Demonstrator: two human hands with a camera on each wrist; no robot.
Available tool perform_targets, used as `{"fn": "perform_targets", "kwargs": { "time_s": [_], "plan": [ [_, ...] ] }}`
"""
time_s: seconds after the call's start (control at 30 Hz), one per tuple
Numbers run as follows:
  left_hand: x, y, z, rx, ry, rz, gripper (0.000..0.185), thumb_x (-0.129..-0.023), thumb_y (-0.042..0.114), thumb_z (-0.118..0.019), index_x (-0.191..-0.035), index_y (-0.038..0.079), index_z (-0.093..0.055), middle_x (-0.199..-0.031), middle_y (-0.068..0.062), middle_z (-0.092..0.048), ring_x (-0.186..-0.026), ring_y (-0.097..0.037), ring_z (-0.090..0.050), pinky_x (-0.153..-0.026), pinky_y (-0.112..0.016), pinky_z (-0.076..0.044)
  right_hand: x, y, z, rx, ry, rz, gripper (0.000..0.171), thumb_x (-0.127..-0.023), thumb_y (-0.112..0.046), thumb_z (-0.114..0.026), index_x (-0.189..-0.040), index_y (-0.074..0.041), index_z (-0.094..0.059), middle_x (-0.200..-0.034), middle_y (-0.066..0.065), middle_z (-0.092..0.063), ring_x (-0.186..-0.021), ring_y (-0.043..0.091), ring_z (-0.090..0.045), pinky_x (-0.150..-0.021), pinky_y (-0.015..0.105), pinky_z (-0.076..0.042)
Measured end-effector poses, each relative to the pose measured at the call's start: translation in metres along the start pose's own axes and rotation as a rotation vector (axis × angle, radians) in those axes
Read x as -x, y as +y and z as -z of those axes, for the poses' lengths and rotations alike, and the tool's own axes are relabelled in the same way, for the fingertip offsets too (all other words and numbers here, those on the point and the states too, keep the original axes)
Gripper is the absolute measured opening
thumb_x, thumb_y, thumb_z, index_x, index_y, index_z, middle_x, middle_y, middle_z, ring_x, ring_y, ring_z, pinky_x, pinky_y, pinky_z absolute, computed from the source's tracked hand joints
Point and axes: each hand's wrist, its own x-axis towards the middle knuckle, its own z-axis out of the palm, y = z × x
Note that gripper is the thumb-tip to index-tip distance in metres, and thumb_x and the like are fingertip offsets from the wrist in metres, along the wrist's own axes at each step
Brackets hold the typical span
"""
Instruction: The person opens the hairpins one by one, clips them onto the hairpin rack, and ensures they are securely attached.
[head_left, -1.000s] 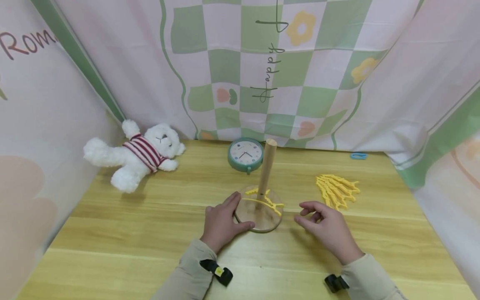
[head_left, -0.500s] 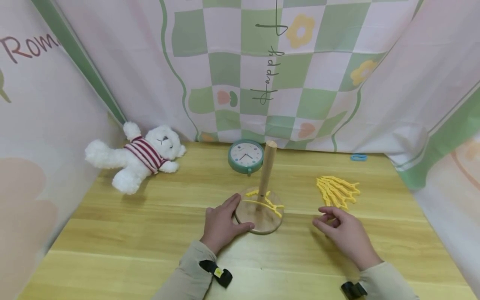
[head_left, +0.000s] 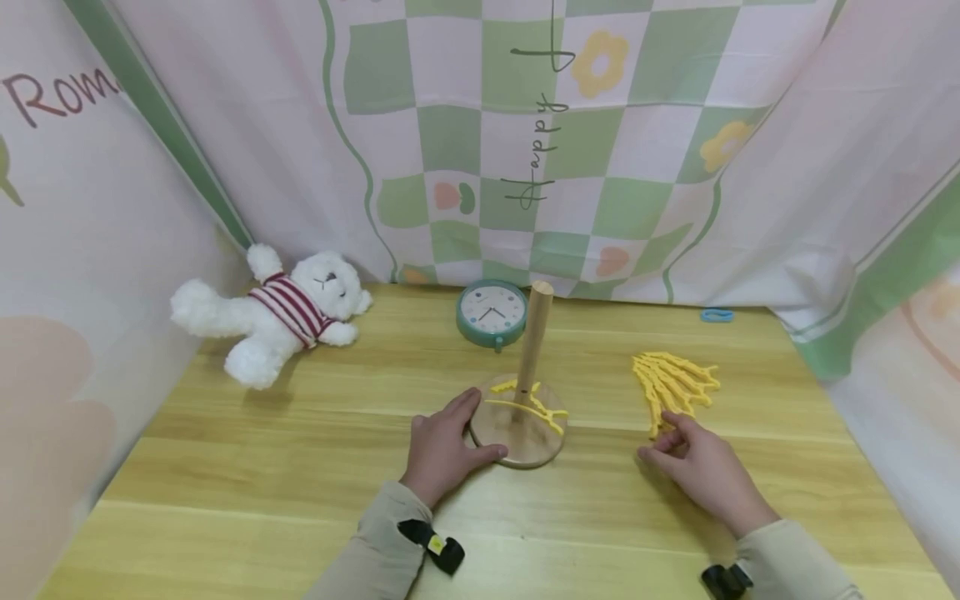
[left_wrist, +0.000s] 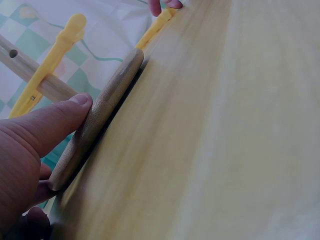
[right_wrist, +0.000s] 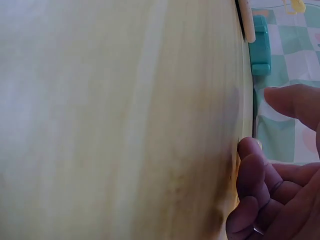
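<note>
A wooden stand with a round base [head_left: 525,446] and an upright pole [head_left: 535,333] is at the table's middle. Yellow plastic pieces [head_left: 528,404] sit low on the pole, over the base. My left hand [head_left: 441,448] grips the base's left rim [left_wrist: 102,117], with the thumb [left_wrist: 52,122] pressed on its edge. A pile of yellow pieces [head_left: 672,381] lies to the right. My right hand [head_left: 693,467] rests at the pile's near end, fingers [right_wrist: 252,170] loosely curled, and its fingertips touch the nearest piece. I see nothing held in it.
A white teddy bear [head_left: 273,312] in a striped shirt lies at the back left. A teal clock [head_left: 491,311] stands behind the stand. A small blue clip [head_left: 717,314] is at the back right. Patterned cloth walls close in three sides of the wooden table [head_left: 247,467].
My right hand has moved right, from beside the stand's base to the near end of the yellow pile. The left hand and the stand have stayed put.
</note>
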Motion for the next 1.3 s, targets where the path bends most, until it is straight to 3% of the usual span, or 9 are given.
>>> {"fn": "perform_targets", "kwargs": {
  "time_s": [0.47,0.77,0.93,1.13,1.3],
  "plan": [
    [-0.001,-0.001,-0.001,0.004,0.002,-0.002,0.091,-0.067,0.070,-0.065,-0.140,0.020,-0.044,-0.142,0.006,-0.042,-0.120,-0.019,-0.050,-0.085,-0.044,-0.030,-0.002,0.002,-0.005,0.002,0.011,0.031,0.071,-0.081,-0.049,-0.066,-0.128,0.002,-0.049,-0.085,-0.003,-0.057,-0.081,0.014,-0.056,-0.075,0.041,-0.045],
    [-0.001,-0.002,-0.002,-0.005,0.007,-0.008,0.090,-0.067,0.070,-0.064,-0.139,0.020,-0.044,-0.142,0.006,-0.042,-0.119,-0.019,-0.051,-0.084,-0.043,-0.031,-0.006,0.005,-0.002,0.070,-0.022,-0.040,0.080,-0.079,-0.059,-0.062,-0.122,0.007,-0.049,-0.077,0.001,-0.054,-0.066,0.015,-0.048,-0.062,0.032,-0.039],
    [-0.001,-0.003,-0.002,-0.004,0.006,-0.009,0.090,-0.067,0.070,-0.064,-0.139,0.019,-0.044,-0.142,0.006,-0.042,-0.119,-0.020,-0.052,-0.084,-0.043,-0.031,-0.008,0.005,-0.001,0.103,-0.017,-0.034,0.069,-0.080,-0.053,-0.064,-0.116,0.005,-0.054,-0.078,0.000,-0.056,-0.068,0.014,-0.051,-0.066,0.038,-0.043],
    [-0.001,-0.002,-0.002,0.001,0.005,-0.010,0.090,-0.068,0.069,-0.064,-0.139,0.019,-0.044,-0.142,0.005,-0.042,-0.118,-0.020,-0.052,-0.083,-0.042,-0.031,-0.003,0.003,0.001,0.046,0.021,-0.008,0.061,-0.076,-0.056,-0.067,-0.110,-0.005,-0.062,-0.094,0.006,-0.066,-0.084,0.023,-0.062,-0.075,0.047,-0.045],
    [-0.001,-0.002,-0.002,-0.001,0.010,-0.014,0.090,-0.068,0.069,-0.064,-0.139,0.019,-0.045,-0.142,0.005,-0.043,-0.118,-0.020,-0.052,-0.083,-0.042,-0.031,0.002,-0.005,0.001,0.002,0.086,0.031,0.058,-0.077,-0.054,-0.068,-0.113,-0.008,-0.064,-0.097,0.004,-0.068,-0.081,0.018,-0.062,-0.068,0.037,-0.048]
  ]
}}
